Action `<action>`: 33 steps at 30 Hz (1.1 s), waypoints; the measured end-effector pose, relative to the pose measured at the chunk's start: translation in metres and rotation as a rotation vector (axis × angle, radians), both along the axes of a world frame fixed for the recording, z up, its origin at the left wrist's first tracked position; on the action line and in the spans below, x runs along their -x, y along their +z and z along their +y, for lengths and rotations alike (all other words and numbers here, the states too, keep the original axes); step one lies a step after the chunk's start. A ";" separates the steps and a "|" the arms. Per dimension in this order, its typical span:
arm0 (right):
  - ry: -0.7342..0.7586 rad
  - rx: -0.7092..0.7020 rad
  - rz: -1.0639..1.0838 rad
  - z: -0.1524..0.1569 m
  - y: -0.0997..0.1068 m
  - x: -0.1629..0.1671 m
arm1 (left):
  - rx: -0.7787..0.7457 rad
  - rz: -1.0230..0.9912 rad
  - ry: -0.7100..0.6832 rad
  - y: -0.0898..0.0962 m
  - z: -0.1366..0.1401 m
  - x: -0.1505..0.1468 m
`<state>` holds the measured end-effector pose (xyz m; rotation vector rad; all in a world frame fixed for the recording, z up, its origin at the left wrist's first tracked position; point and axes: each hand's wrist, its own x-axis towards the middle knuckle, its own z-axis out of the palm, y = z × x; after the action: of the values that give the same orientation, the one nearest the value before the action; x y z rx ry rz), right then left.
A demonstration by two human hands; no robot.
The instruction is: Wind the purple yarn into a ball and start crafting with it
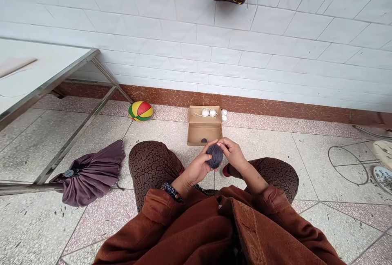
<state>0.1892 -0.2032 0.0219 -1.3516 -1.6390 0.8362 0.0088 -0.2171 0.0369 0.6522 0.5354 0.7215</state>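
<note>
Dark yarn ball (214, 156) is held in curled left hand (199, 168); right hand (233, 152) is bent beside it, grip unclear.

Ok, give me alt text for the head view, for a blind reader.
The left hand holds a dark yarn ball, with the right hand at its upper edge. Beyond, an open cardboard box containing two white balls sits on the floor.

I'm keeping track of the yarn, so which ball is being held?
The dark grey ball, held in the left hand with the right hand at its upper edge. The white balls lie in and beside the open cardboard box.
</note>
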 end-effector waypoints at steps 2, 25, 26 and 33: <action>0.000 0.007 -0.003 -0.002 -0.002 0.000 | 0.032 -0.021 0.024 0.002 0.001 -0.001; -0.008 -0.265 -0.099 0.002 0.054 -0.012 | 0.069 0.130 0.016 -0.006 -0.004 -0.002; -0.012 -0.267 -0.118 0.006 0.054 -0.012 | 0.054 0.145 0.008 -0.006 -0.006 -0.002; -0.095 -0.081 -0.139 0.005 -0.007 -0.013 | -0.027 0.056 0.035 -0.001 -0.006 0.002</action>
<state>0.2019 -0.1985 0.0154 -1.4451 -1.6815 0.6260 0.0065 -0.2233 0.0360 0.6911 0.5908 0.7464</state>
